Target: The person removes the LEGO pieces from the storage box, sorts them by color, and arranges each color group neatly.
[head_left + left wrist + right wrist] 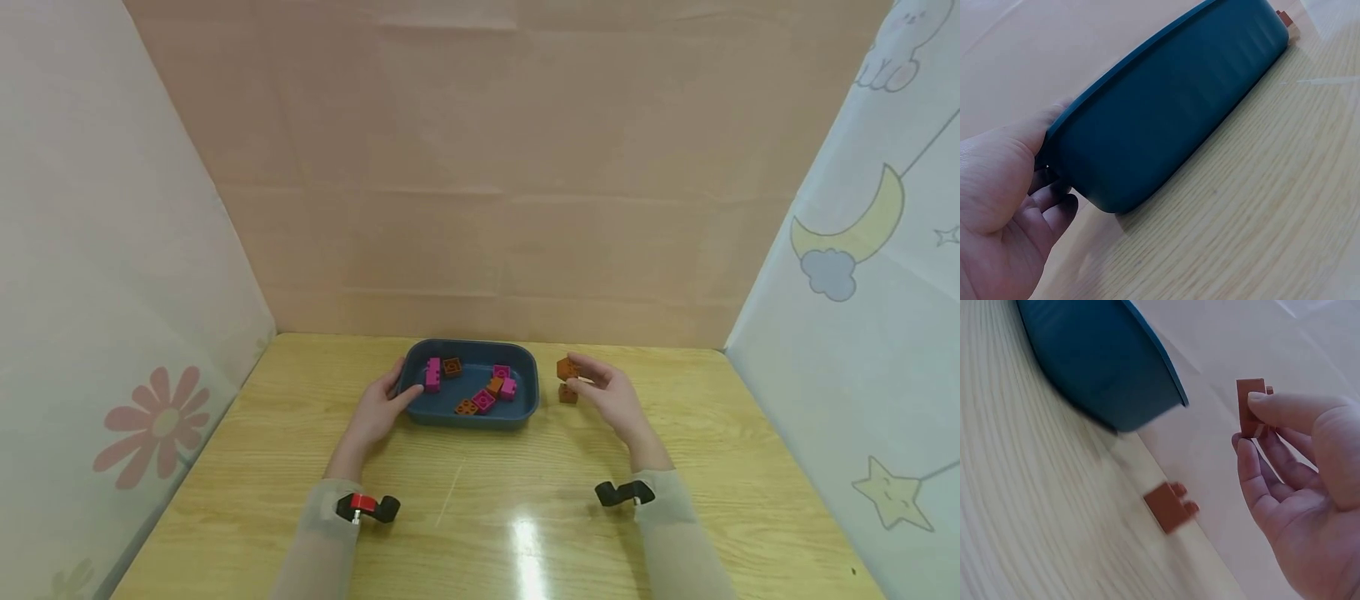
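Observation:
My left hand (378, 410) grips the left end of a dark blue tray (472, 422), thumb over its rim and fingers against the outer wall. In the left wrist view, the tray's (1166, 106) long side stands on the wood. To the right of the tray, my right hand (617, 400) pinches an orange-brown toy building brick (1249, 406) between thumb and fingers, up off the table. Below it, a second orange-brown brick (1169, 506) sits on the table with its studs to one side. Several pink bricks (483, 401) and orange-brown bricks (452, 367) lie loose in the tray.
The wooden table (465, 508) meets a peach cloth backdrop (495, 208) behind the tray. Printed white cloth walls (832, 350) close off both sides. Each sleeve carries a small black wrist camera (624, 493).

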